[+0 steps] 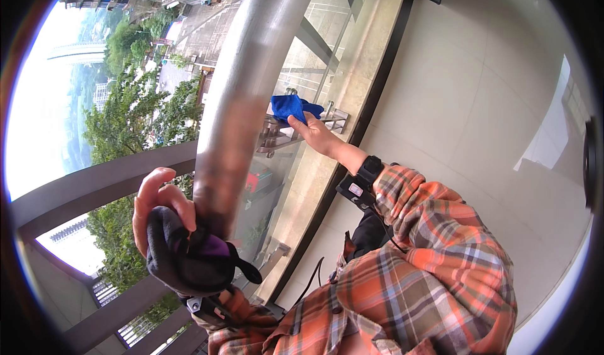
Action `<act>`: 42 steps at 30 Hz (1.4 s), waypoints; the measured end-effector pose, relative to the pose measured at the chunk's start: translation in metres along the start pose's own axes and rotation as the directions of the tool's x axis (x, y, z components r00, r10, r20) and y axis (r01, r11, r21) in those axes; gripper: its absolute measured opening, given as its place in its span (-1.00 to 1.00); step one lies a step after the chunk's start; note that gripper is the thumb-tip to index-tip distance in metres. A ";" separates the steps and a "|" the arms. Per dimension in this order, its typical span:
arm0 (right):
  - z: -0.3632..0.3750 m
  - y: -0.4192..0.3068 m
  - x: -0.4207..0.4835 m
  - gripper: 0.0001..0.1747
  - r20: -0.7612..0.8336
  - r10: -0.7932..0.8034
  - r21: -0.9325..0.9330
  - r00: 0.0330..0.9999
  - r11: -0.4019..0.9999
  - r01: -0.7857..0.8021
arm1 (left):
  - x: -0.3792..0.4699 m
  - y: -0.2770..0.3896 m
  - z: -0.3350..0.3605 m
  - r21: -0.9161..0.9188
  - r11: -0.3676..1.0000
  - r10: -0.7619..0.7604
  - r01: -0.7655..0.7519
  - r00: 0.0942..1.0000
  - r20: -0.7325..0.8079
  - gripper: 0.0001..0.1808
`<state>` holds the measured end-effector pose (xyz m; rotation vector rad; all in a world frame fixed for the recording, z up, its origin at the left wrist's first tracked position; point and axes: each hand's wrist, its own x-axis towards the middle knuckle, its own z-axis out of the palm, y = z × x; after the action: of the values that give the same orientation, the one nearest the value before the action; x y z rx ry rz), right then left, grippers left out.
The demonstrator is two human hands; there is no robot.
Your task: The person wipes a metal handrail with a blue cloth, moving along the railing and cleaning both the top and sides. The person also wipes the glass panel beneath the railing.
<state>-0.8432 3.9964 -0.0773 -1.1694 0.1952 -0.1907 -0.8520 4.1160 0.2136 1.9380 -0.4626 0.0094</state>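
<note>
My right hand (314,131) pinches a blue cloth (287,107) between thumb and fingers, by the metal bracket (278,138) on the glass panel below the handrail. At lower left is my left hand (163,204), its bare fingers curled beside the thick stainless steel handrail (264,38). A dark grey and black padded item with purple inside (188,256) covers much of it; whether it is worn or held is unclear. The handrail's surface mirrors a blurred hand shape. Black devices are strapped at both wrists, one on the right wrist (370,168).
The glass panel (325,67) stands on a beige stone ledge (302,190) with a black edge. Pale floor tiles (424,95) lie to the right. Beyond the rail are brown metal beams (108,166), trees (127,119) and buildings. A black cable (314,279) hangs near the plaid shirt.
</note>
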 end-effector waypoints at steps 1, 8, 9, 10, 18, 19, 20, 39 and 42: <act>0.003 -0.005 0.002 -0.48 0.024 -0.026 0.013 0.999 1.000 0.025 | 0.000 0.001 0.000 0.170 0.981 0.100 -0.097 0.995 -0.012 -0.50; 0.034 -0.036 0.033 -0.60 0.138 -0.478 -0.530 0.867 0.704 0.473 | 0.000 -0.002 -0.004 -0.138 0.983 -0.131 0.123 0.990 -0.057 -0.52; 0.033 -0.034 0.033 -0.60 0.164 -0.430 -0.560 0.888 0.700 0.443 | 0.000 -0.003 -0.005 -0.145 0.981 -0.137 0.126 0.988 -0.069 -0.52; 0.031 -0.032 0.031 -0.61 0.157 -0.435 -0.577 0.887 0.688 0.439 | 0.001 -0.005 -0.006 -0.152 0.981 -0.128 0.120 0.991 -0.044 -0.52; 0.026 -0.052 -0.030 -0.49 -0.053 -0.217 -0.141 0.975 0.968 0.208 | 0.003 0.001 -0.004 -0.165 0.977 -0.143 0.137 0.989 -0.027 -0.52; 0.032 -0.060 -0.035 -0.47 0.042 -0.221 -0.088 0.974 0.971 0.224 | 0.003 0.002 -0.003 -0.149 0.978 -0.153 0.147 0.988 -0.032 -0.52; 0.034 -0.065 -0.035 -0.45 0.170 -0.130 0.065 0.977 0.991 0.121 | 0.001 0.002 -0.002 -0.121 0.982 -0.154 0.147 0.987 -0.043 -0.52; -0.035 -0.025 -0.012 -0.51 0.010 0.377 0.867 0.926 0.458 -0.195 | -0.006 -0.025 -0.007 0.628 0.699 0.382 -0.343 0.921 0.077 -0.32; -0.005 0.000 0.003 -0.37 0.011 0.180 0.410 0.984 0.897 -0.168 | -0.003 -0.040 -0.015 0.664 0.562 0.638 -0.493 0.769 0.031 -0.40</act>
<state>-0.8411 3.9912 -0.0790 -0.7256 0.2687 -0.0828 -0.8392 4.1431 0.1839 2.3168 -1.0370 0.9183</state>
